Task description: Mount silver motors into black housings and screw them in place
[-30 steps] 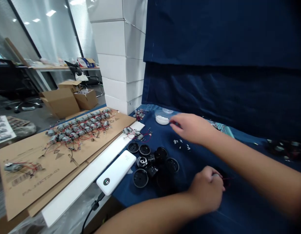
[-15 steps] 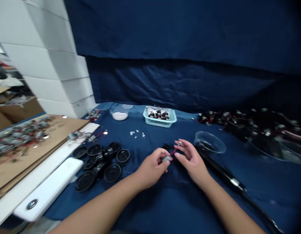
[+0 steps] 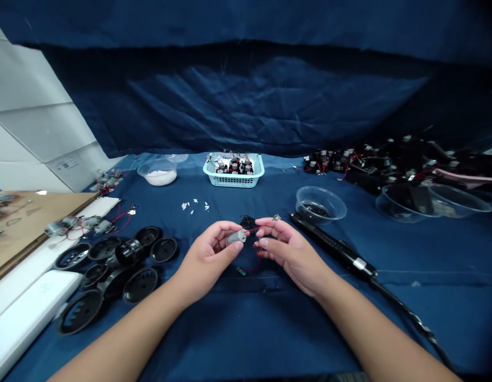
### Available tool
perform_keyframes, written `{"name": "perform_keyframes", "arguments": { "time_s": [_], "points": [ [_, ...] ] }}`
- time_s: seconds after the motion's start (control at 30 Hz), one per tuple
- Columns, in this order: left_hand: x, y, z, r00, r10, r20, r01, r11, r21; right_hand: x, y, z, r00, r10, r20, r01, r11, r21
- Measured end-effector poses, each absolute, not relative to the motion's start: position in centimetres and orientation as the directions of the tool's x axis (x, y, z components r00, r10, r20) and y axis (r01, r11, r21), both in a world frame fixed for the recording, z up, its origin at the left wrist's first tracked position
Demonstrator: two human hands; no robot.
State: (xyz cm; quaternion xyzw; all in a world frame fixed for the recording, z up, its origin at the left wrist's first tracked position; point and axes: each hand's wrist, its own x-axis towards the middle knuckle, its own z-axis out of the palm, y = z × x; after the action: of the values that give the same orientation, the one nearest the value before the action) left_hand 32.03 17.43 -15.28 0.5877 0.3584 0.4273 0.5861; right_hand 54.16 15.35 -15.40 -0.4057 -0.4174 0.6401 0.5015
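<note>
Grey motor (image 3: 235, 238) mid-tabletop (image 3: 238, 334), left hand (image 3: 206, 257) grip clamped on it; red wires (image 3: 252, 230) run toward 3 o'clock, right hand (image 3: 293, 252) grip pinched on them. Green board (image 3: 241, 271) near, 6 o'clock; black bits (image 3: 248, 219) just off, 1 o'clock. Farther: blue basket (image 3: 233, 181) 12, clear bowl (image 3: 334, 210) 2, black wheels (image 3: 129, 286) 8 to 9.

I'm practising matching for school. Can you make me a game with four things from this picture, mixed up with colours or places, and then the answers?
1. Motor
2. Basket
3. Tool
4. Wire between the hands

A. Light blue
B. Red
C. Held in the left hand
D. Lying to the right of the right hand

Right pairs: 1-C, 2-A, 3-D, 4-B
</note>
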Motion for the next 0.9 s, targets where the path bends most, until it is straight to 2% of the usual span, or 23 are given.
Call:
{"name": "perform_keyframes", "arguments": {
  "time_s": [0.2, 0.3, 0.47, 0.57, 0.73, 0.9],
  "points": [
    [31.7, 17.7, -15.0, 0.329, 0.936, 0.123, -0.142, -0.080, 0.987, 54.1, 15.0, -15.1, -0.241, 0.960, -0.146, -0.382, -0.232, -0.895],
    [31.5, 17.9, -15.1, 0.287, 0.950, 0.124, -0.166, -0.078, 0.983, 54.1, 14.9, -14.9, -0.252, 0.953, -0.169, -0.351, -0.253, -0.901],
    [31.4, 18.2, -15.1, 0.224, 0.972, 0.075, -0.201, -0.029, 0.979, 54.3, 14.8, -14.7, -0.317, 0.918, -0.239, -0.277, -0.331, -0.902],
    [31.4, 18.1, -15.0, 0.265, 0.964, 0.007, -0.212, 0.051, 0.976, 54.9, 14.9, -15.1, -0.364, 0.899, -0.243, -0.257, -0.347, -0.902],
    [31.8, 17.5, -15.0, 0.439, 0.897, -0.058, -0.212, 0.166, 0.963, 55.5, 15.5, -16.2, -0.330, 0.944, -0.015, -0.116, -0.056, -0.992],
    [32.4, 17.0, -15.6, 0.521, 0.853, 0.009, -0.258, 0.147, 0.955, 54.7, 15.3, -16.1, -0.305, 0.941, 0.146, 0.003, 0.155, -0.988]
  ]
}}
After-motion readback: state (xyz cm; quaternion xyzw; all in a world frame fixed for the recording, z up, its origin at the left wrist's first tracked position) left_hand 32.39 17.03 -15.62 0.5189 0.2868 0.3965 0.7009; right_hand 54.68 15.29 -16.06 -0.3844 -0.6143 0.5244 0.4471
